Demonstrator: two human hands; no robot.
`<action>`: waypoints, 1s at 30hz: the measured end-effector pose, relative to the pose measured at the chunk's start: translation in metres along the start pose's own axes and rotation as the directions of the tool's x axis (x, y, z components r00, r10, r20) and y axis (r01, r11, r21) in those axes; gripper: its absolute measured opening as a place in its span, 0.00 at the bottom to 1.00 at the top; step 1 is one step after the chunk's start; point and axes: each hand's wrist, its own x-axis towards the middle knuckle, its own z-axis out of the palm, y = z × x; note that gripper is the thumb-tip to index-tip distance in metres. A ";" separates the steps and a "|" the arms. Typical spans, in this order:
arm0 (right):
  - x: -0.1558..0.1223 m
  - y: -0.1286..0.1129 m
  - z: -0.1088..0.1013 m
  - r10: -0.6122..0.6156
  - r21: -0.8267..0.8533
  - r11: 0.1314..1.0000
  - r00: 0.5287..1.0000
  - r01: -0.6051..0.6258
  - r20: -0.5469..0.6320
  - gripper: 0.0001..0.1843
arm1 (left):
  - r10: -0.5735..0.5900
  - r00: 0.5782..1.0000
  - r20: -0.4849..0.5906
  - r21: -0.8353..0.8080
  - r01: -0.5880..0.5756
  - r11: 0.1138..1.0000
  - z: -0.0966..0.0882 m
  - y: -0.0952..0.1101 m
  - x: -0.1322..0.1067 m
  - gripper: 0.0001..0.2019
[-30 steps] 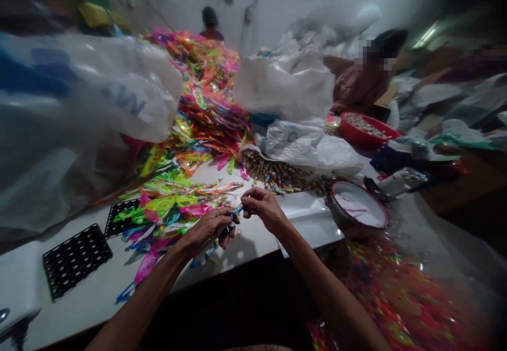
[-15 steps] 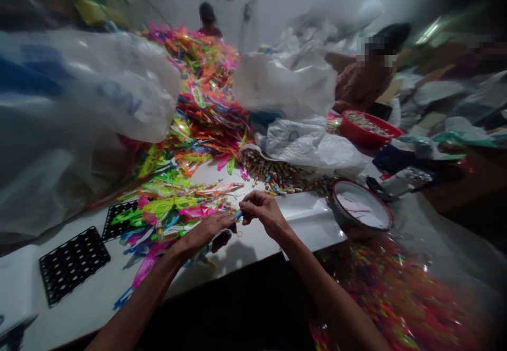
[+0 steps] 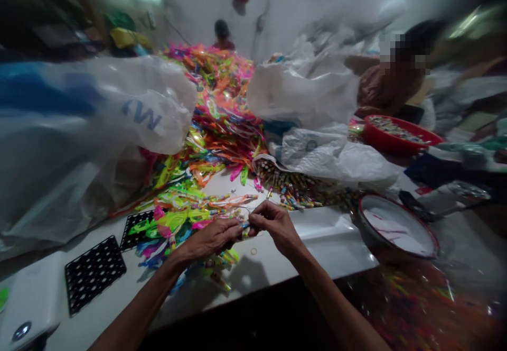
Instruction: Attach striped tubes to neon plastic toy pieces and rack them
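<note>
My left hand (image 3: 217,237) is closed on a small blue tube (image 3: 245,225) that pokes out past its fingertips. The fingers of my right hand (image 3: 275,225) pinch at the tube's other end, so both hands meet over the white table (image 3: 259,269). Most of the tube is hidden by fingers. Beneath my left hand show several coloured strips with small tubes (image 3: 219,279); whether they hang from the hand or lie on the table I cannot tell. Just below the hands lies a small yellowish ring (image 3: 254,251).
A tall heap of bright plastic strips (image 3: 225,102) rises behind, between white plastic bags (image 3: 162,108). Several small tubes (image 3: 293,184) spill from a bag. Black grid trays (image 3: 95,274) lie left; a red-rimmed basin (image 3: 398,227) and red bowl (image 3: 396,131) stand right. Two people sit beyond.
The camera has turned, so the scene sits lower and further right in view. My hands have come closer together, and less of the blue tube shows between them.
</note>
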 end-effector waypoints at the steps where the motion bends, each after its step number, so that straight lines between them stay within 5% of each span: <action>1: -0.001 0.000 0.001 -0.002 -0.015 1.000 1.000 0.002 0.008 0.13 | 0.016 1.000 0.024 0.040 -0.016 0.999 0.000 -0.001 0.001 0.15; 5: 0.000 0.007 0.001 0.034 -0.034 0.999 0.999 -0.033 0.034 0.14 | 0.038 0.997 0.065 0.302 -0.056 0.952 0.000 -0.006 0.004 0.14; 8: 0.019 0.018 -0.013 0.085 -0.132 0.988 0.994 -0.075 0.069 0.17 | 0.049 0.999 -0.004 0.629 -0.035 0.776 -0.010 -0.007 0.005 0.14; 10: 0.044 0.022 -0.030 0.067 -0.388 0.919 0.998 -0.065 -0.010 0.19 | 0.053 0.997 -0.051 0.775 0.006 0.632 -0.028 -0.008 0.008 0.15; 11: 0.059 0.023 -0.040 0.023 -0.571 0.818 0.996 -0.068 -0.085 0.19 | 0.047 0.996 -0.077 0.821 0.037 0.570 -0.042 -0.009 0.011 0.16; 13: 0.090 0.024 -0.058 -0.044 -0.886 0.433 0.978 -0.165 -0.204 0.15 | 0.001 0.990 -0.139 0.879 0.123 0.461 -0.074 -0.016 0.021 0.16; 16: 0.127 0.028 -0.071 -0.044 -0.948 0.194 0.963 -0.253 -0.266 0.13 | -0.117 0.972 -0.204 0.906 0.233 0.353 -0.121 -0.036 0.042 0.15; 19: 0.143 0.035 -0.069 -0.010 -0.951 0.126 0.958 -0.282 -0.286 0.19 | -0.181 0.968 -0.175 0.912 0.229 0.341 -0.148 -0.060 0.066 0.17; 22: 0.144 0.040 -0.065 0.029 -0.954 0.071 0.957 -0.291 -0.290 0.21 | -0.219 0.965 -0.143 0.911 0.215 0.351 -0.152 -0.074 0.082 0.15; 30: 0.119 0.039 -0.086 0.114 -0.988 0.090 0.987 -0.125 -0.115 0.12 | -0.268 0.962 -0.058 0.904 0.165 0.395 -0.161 -0.071 0.075 0.11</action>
